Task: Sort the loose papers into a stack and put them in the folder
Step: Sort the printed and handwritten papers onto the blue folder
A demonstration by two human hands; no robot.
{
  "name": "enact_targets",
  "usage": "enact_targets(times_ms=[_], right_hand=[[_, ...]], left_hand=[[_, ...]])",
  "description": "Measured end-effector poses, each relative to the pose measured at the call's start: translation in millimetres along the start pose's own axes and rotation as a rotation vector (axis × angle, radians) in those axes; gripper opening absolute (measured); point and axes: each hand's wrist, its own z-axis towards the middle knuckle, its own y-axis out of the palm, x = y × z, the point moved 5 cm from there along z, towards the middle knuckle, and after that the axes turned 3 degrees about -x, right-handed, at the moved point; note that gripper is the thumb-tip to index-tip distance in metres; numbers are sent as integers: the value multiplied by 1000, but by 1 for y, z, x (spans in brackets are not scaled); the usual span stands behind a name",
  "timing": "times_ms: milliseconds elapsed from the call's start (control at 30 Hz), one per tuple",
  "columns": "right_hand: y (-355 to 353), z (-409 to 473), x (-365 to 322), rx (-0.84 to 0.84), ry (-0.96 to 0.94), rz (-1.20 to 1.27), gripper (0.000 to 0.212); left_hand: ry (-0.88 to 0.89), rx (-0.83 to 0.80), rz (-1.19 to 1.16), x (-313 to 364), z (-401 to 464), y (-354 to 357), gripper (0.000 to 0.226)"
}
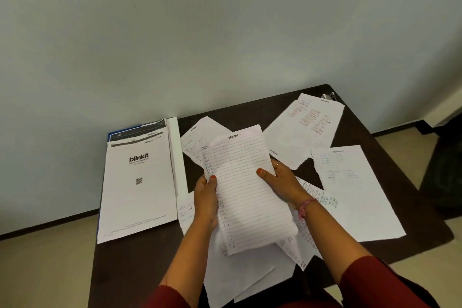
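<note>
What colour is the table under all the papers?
Dark brown table, seen in the head view.

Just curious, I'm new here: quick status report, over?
Both hands gripping lined "Section 1" sheets: left hand, right hand, sheets. Folder open at left. Loose papers still scattered on table.

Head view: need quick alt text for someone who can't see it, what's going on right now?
Both hands, left hand and right hand, hold a lined sheet headed "Section 1" above a dark table strewn with loose papers. To the left lies an open folder with a neat stack, topped by a "blinkit" page.
</note>
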Motion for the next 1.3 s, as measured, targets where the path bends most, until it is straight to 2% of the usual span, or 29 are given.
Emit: enact_targets(times_ms=[233, 433, 600, 733, 967, 1133, 1233, 1300], right_hand=[[-72, -22, 13, 119, 12, 37, 34], [-138, -36, 32, 185, 62, 48, 33], [-186, -47, 51, 225, 116, 49, 27], [-223, -55, 62, 253, 157, 38, 22], [-280, -61, 76, 310, 237, 36, 16], [-305, -50, 75, 309, 230, 59, 12], [-315, -42, 74, 311, 220, 66, 12], [-320, -38, 75, 311, 223, 77, 15]], left_hand=[[-75, -65, 57, -18, -16, 61, 17], [-192, -211, 221, -45, -29, 110, 15], [-229, -236, 443, -77, -33, 144, 11], [-214, -283, 479, -92, -35, 176, 12], [-181, -281, 482, -111, -24, 222, 13], [-168, -264, 493, -126, -9, 247, 14], [-84, -241, 625, -131, 2, 254, 16], [47, -204, 762, -129, 8, 257, 16]])
